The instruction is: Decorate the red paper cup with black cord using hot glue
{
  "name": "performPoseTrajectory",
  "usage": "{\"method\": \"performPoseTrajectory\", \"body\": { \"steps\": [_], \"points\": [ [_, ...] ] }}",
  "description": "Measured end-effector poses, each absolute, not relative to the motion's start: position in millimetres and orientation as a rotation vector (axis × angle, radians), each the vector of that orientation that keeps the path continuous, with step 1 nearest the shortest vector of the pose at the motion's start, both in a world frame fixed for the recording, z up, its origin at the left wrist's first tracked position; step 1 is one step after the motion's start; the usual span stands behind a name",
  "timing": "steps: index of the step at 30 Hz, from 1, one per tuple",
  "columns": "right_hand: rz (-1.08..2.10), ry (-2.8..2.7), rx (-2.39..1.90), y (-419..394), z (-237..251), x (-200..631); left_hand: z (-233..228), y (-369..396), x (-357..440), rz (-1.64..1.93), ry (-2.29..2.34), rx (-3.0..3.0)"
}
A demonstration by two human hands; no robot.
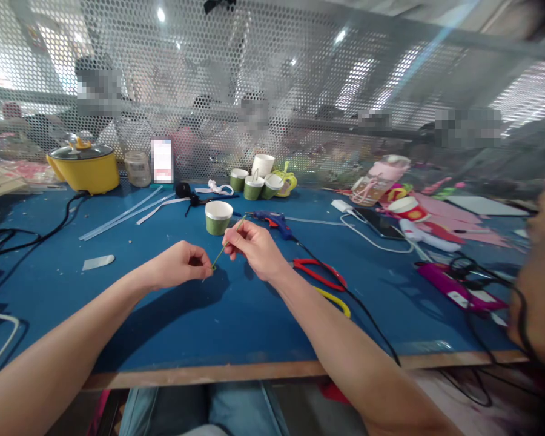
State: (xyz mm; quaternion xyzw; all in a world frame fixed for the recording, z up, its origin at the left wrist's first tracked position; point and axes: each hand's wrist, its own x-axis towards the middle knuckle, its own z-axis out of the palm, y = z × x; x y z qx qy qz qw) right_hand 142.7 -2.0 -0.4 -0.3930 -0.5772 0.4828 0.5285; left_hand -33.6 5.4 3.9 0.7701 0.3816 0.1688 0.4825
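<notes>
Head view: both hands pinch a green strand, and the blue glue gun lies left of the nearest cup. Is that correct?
Not quite: the head view shows the glue gun lying right of the nearest cup. The left hand and right hand do pinch the green strand.

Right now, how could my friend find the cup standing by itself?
Start at the blue table, then find the right hand near its middle. Just beyond that hand stands a cup, green below and white on top. Unlike the bunched green cups farther back, this one stands apart.
</notes>
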Motion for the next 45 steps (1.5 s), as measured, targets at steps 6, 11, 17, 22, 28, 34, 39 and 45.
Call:
{"method": "performPoseTrajectory", "body": {
  "steps": [6, 11, 17, 22, 28, 34, 39, 45],
  "points": [
    [1.255, -1.349, -0.901, -2, 1, 143, 6, 2, -33, 0.42, 0.889, 1.882],
    [1.267, -1.407, -0.923, -6, 5, 142, 5, 3, -32, 0.449, 0.881, 1.812],
    [1.313, -1.722, -1.074, -15, 7, 134, 3, 4, -33, 0.479, 0.895, 1.73],
    [1.259, -1.731, -1.13, -13, 2, 134, 7, 5, -36, 0.455, 0.896, 1.792],
    [1.165, -1.797, -1.177, -10, -2, 136, 7, 7, -38, 0.481, 0.928, 1.91],
    [1.034, -1.819, -1.251, -13, -1, 135, 8, 5, -37, 0.531, 0.972, 1.97],
    [0.937, -1.818, -1.276, -14, 0, 134, 10, 1, -33, 0.565, 1.032, 1.991],
    [0.881, -1.822, -1.311, -16, 0, 132, 3, 1, -29, 0.602, 1.047, 1.986]
  ]
}}
